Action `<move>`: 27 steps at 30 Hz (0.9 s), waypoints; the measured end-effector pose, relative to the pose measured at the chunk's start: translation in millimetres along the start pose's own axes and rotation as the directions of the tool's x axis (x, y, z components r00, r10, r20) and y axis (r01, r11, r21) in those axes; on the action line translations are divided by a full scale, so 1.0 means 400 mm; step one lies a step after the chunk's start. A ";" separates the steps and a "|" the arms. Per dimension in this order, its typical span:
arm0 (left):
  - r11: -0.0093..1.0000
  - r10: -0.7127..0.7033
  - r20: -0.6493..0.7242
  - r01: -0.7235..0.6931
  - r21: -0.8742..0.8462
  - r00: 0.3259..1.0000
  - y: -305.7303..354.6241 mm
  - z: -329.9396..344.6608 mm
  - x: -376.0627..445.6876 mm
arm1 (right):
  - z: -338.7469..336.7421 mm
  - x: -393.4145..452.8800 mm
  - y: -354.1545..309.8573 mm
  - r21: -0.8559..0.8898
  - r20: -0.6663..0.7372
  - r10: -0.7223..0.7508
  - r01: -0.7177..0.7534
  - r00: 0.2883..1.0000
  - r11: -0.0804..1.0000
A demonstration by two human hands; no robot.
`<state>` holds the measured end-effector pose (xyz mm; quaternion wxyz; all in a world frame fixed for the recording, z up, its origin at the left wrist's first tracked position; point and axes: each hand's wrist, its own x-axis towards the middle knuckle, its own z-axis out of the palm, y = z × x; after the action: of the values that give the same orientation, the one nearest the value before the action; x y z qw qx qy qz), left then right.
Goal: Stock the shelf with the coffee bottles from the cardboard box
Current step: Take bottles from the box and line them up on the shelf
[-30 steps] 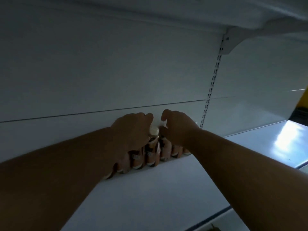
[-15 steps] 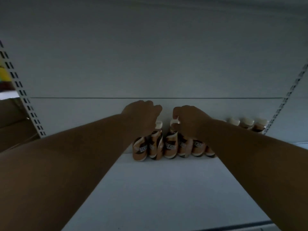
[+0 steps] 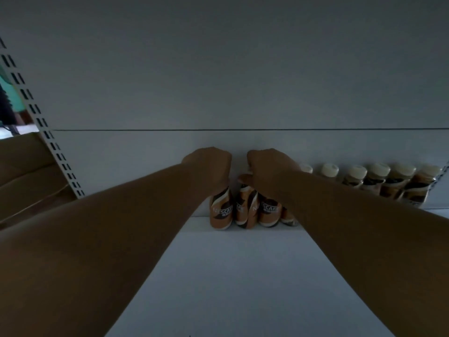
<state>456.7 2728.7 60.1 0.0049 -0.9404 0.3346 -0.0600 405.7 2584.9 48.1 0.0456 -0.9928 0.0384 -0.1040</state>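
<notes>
Since half a second ago my view has swung left, so more white-capped coffee bottles point(image 3: 379, 183) show in the row along the back wall to my right, while both arms stay stretched to the rear of the shelf point(image 3: 233, 276). My left hand point(image 3: 209, 166) is curled over the top of the leftmost bottle point(image 3: 221, 210); my right hand point(image 3: 267, 169) is closed on the top of the bottle beside it point(image 3: 244, 207). Cardboard box point(image 3: 26, 171) sits at the far left, beyond the slotted upright point(image 3: 52, 139).
</notes>
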 end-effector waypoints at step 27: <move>0.996 0.025 -0.103 -0.034 -0.086 0.994 -0.024 0.052 0.030 | -0.005 0.010 0.009 0.086 0.103 -0.116 0.108 0.988 0.990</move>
<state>474.4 2727.9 41.1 -0.0525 -0.9303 0.3508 -0.0930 408.9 2580.9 50.7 0.0814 -0.9949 -0.0241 -0.0542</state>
